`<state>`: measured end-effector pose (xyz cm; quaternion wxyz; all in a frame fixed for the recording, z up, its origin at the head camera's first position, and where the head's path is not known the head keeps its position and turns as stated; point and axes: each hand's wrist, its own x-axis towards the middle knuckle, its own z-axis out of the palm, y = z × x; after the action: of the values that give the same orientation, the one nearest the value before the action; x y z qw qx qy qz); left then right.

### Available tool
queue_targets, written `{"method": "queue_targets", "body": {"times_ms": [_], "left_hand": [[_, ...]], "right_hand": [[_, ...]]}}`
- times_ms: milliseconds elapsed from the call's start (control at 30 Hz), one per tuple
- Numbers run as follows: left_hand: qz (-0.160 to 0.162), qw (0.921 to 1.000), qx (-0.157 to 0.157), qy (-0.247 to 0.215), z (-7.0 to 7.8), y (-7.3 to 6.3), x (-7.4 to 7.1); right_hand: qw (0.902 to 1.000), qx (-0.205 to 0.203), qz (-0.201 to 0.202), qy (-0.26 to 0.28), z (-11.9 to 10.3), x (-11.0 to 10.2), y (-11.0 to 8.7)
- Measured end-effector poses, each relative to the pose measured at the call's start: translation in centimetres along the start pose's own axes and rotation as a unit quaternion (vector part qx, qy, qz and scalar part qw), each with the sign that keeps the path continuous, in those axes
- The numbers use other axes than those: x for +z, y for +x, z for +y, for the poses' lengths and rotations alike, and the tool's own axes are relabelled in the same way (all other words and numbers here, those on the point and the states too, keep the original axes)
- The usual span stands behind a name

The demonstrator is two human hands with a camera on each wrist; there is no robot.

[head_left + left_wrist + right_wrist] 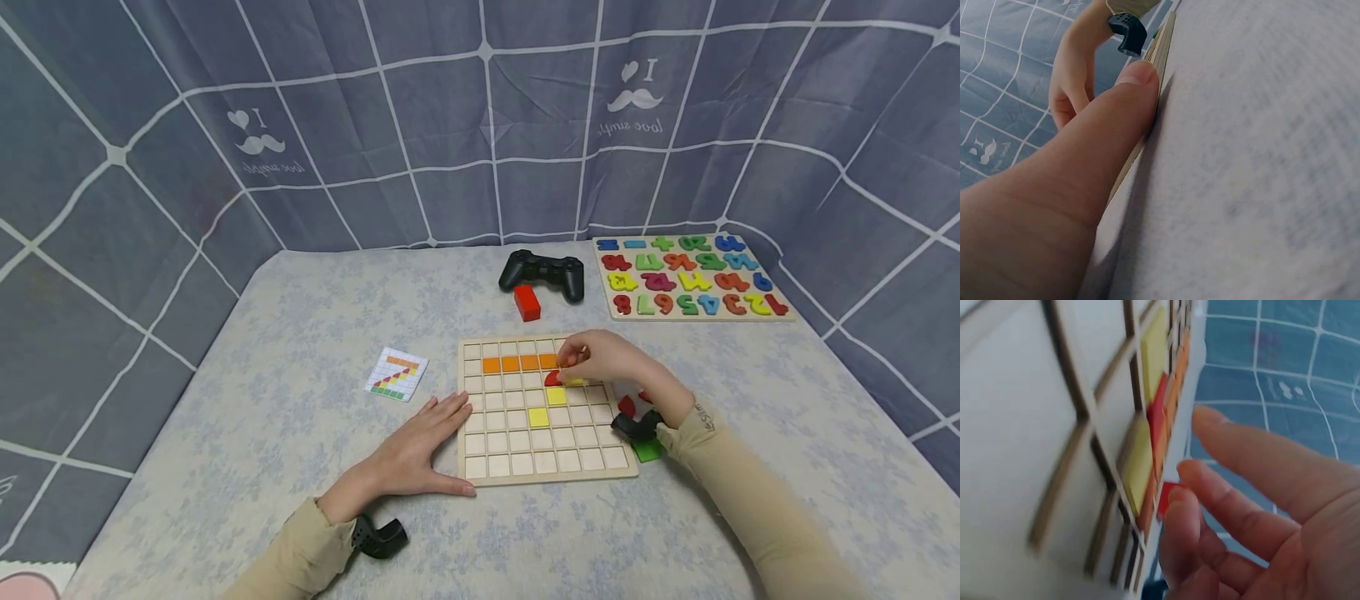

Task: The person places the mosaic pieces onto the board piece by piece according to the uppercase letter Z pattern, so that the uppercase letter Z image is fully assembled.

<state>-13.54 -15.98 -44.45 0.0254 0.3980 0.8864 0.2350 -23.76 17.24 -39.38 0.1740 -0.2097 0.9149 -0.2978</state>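
Observation:
A wooden grid board [521, 463] lies on the table with a row of orange square tiles [510, 364] near its far edge. Yellow square tiles [538, 417] and a red piece [553, 379] also sit in its cells. My left hand [420, 447] rests with straight fingers at the board's left edge; in the left wrist view its thumb [1138, 74] presses against the near edge. Over the far right cells is my right hand [600, 357], fingers loosely bent beside the red piece. In the right wrist view its thumb and fingertips stand apart, with nothing between them.
A small pattern card [397, 374] lies left of the board. Beyond it are a red block [527, 303] and a black game controller [543, 273]. A number puzzle board [693, 279] lies at the back right. Loose red pieces [627, 406] and green pieces [647, 451] lie by my right wrist.

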Motion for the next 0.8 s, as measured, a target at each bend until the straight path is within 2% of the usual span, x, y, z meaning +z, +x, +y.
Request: {"method": "queue_targets", "body": {"times_ms": [267,567,800], "left_hand": [[0.001,1.0000,0.000,-0.001,0.0,0.1,-0.1],[-0.001,1.0000,0.000,-0.001,0.0,0.1,-0.1],[-0.005,1.0000,-0.007,-0.003,-0.1,0.0,0.0]], "right_hand": [[0.9980,-0.025,-0.027,0.051,2.4,-2.1,-2.3],[0.9973,-0.008,-0.030,0.067,5.0,-3.6,-4.8],[0.9933,0.003,-0.053,0.103,7.2,-4.3,-5.8]]}}
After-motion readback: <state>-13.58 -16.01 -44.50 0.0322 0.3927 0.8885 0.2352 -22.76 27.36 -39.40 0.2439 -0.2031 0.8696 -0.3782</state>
